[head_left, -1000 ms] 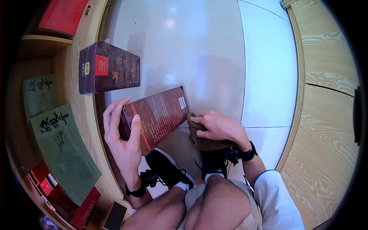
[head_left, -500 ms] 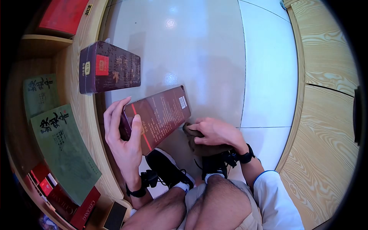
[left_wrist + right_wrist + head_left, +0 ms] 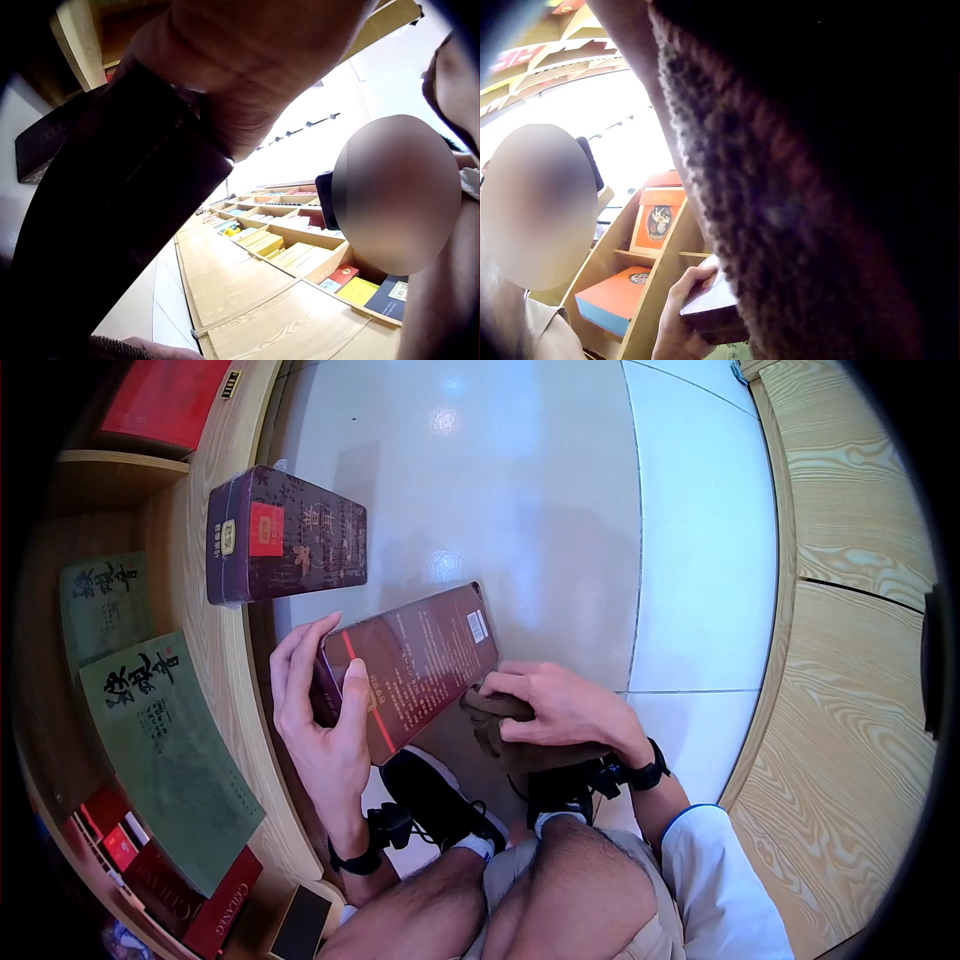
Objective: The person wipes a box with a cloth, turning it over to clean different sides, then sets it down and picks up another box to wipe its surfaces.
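My left hand point(image 3: 325, 725) grips one end of a dark maroon box point(image 3: 415, 660), thumb on its printed face and fingers over the end. The box lies slanted above the floor, a white barcode label near its far end. In the left wrist view the same box point(image 3: 142, 187) shows as a dark block under the palm. My right hand point(image 3: 565, 705) pinches a bunched brown cloth point(image 3: 500, 720) against the box's lower long edge. Its fuzzy weave fills much of the right wrist view, where the cloth point(image 3: 727, 195) hides the right fingers.
A second dark purple box point(image 3: 290, 540) stands on the tiled floor point(image 3: 530, 510) beside the left shelf. Green packages point(image 3: 165, 740) and red boxes point(image 3: 225, 900) fill that wooden shelf. Wooden cabinet fronts point(image 3: 840, 760) line the right side. A black shoe point(image 3: 435, 790) is below the box.
My right hand has moved the cloth left and slightly down, from the box's far corner along its lower edge. The left hand and the box stay nearly still.
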Demonstrator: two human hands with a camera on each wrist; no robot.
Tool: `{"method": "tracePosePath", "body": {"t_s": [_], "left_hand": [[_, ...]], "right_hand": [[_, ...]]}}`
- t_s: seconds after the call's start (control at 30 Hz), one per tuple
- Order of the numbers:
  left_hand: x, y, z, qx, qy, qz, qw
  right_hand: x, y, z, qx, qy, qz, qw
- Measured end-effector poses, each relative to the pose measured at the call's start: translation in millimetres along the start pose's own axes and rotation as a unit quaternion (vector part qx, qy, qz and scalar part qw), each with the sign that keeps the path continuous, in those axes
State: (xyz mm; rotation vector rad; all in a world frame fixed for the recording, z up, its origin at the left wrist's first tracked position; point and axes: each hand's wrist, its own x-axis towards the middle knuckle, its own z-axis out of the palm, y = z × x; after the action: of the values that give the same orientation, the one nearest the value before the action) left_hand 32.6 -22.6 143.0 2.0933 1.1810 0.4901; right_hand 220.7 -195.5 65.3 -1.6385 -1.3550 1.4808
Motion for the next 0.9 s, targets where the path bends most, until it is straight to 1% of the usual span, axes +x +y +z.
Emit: {"method": "tracePosePath", "body": {"t_s": [0.13,0.2,0.23,0.3,0.33,0.4,0.43,0.5,0.57,0.63,0.67,0.7,0.73,0.9], "left_hand": [[0,0,0,0.0,0.0,0.003,1.0],[0,0,0,0.0,0.0,0.003,1.0],[0,0,0,-0.001,0.0,0.004,1.0],[0,-1,0,0.001,0.0,0.006,1.0],[0,-1,0,0.003,0.001,0.008,1.0],[1,0,0,0.0,0.0,0.005,1.0],[1,0,0,-0.003,-0.001,0.003,1.0],[1,0,0,-0.003,-0.001,0.006,1.0],[0,-6,2,-0.003,-0.001,0.008,1.0],[-1,-20,6,-0.08,0.025,0.106,0.991],[-1,-16,5,-0.08,0.025,0.106,0.991],[0,-8,2,-0.046,0.011,0.052,0.997],[0,-1,0,-0.012,-0.003,-0.002,1.0],[4,17,-3,-0.013,-0.004,-0.018,1.0]], "right_hand": [[-2,-8,0,0.029,0.012,0.005,0.999],[-3,-7,5,0.067,0.045,-0.019,0.997],[-3,-10,4,0.067,0.045,-0.019,0.997],[-3,-21,0,0.073,0.039,0.01,0.996],[-3,-25,-2,0.073,0.039,0.01,0.996],[-1,-31,-4,0.017,-0.005,0.033,0.999],[0,-29,-1,0.017,-0.005,0.034,0.999],[3,-22,7,-0.025,0.005,-0.038,0.999],[5,-25,9,-0.038,-0.005,-0.039,0.998],[8,-29,10,-0.052,-0.015,-0.04,0.998],[10,-31,10,-0.069,-0.028,-0.023,0.997],[10,-32,10,-0.087,-0.042,-0.005,0.995],[10,-32,10,-0.087,-0.042,-0.005,0.995],[10,-28,13,-0.075,-0.026,-0.004,0.997]]}}
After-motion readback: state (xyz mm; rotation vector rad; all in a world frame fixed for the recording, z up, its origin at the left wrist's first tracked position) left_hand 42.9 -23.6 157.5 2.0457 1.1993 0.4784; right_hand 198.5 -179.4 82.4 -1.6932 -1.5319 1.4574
